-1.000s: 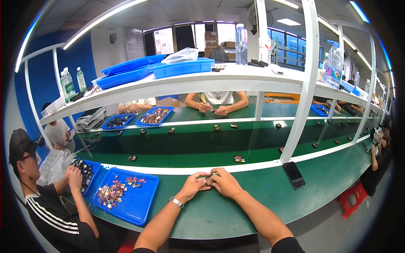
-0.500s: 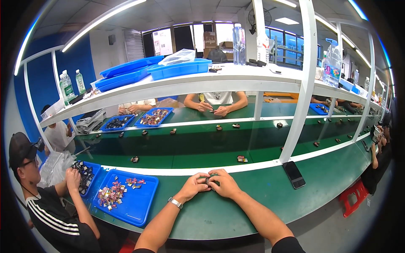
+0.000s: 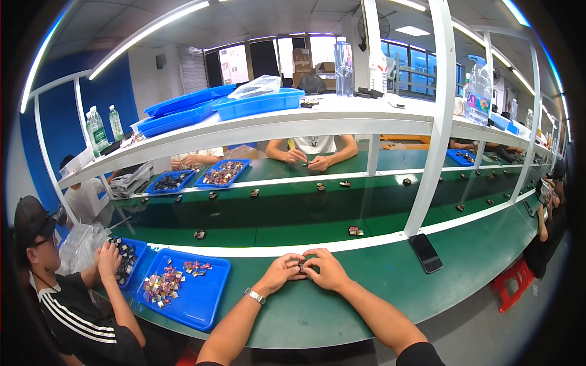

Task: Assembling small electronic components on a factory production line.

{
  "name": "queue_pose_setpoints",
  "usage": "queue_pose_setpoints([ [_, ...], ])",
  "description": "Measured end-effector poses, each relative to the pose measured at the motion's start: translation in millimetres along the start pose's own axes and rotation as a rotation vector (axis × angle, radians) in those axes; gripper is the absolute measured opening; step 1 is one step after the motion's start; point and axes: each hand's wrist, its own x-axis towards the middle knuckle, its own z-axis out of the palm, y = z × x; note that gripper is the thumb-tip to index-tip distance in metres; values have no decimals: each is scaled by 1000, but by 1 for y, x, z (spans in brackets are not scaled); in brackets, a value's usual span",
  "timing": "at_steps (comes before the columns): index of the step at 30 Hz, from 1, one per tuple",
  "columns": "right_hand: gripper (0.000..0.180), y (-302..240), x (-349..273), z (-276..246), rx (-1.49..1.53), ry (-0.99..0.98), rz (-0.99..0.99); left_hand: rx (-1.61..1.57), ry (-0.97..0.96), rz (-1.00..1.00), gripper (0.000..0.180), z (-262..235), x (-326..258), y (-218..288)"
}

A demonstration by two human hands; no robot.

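Over the green work surface (image 3: pixel 366 311), my left hand (image 3: pixel 280 272) and my right hand (image 3: pixel 328 271) meet at the fingertips. Both are closed around a small dark part (image 3: pixel 301 266); the fingers cover most of it, so its kind cannot be made out. A blue tray (image 3: pixel 204 300) to the left of my left hand carries a loose pile of small red, gold and white pieces (image 3: pixel 163 287). Beyond my right hand, a black phone (image 3: pixel 425 253) lies flat near the white rail.
Ahead, a green conveyor belt (image 3: pixel 287 215) carries scattered small assemblies (image 3: pixel 355 231). A white post (image 3: pixel 431 134) rises right of centre, under a white shelf (image 3: pixel 342 113) holding trays and bottles. At left a co-worker (image 3: pixel 79 311) handles dark pieces from another blue tray (image 3: pixel 140 251). Another person (image 3: pixel 314 152) works opposite.
The small assemblies on the belt have shifted slightly to the right. My hands stay together around the dark part, with only slight finger movement.
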Motion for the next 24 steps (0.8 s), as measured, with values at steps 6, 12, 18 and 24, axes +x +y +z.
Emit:
queue_pose_setpoints([
  [6, 10, 1, 0, 4, -32, 38, 20, -9, -9, -8, 30, -2, 1, -2],
  [12, 11, -1, -1, 11, -25, 57, 32, 22, 10, -6, 28, -5, 2, -4],
  [18, 12, 3, -4, 18, -5, 132, 37, -35, -1, -6, 25, -5, 4, -5],
  [24, 13, 2, -5, 22, 6, 155, 54, -36, 21, 5, 23, -2, 3, -5],
])
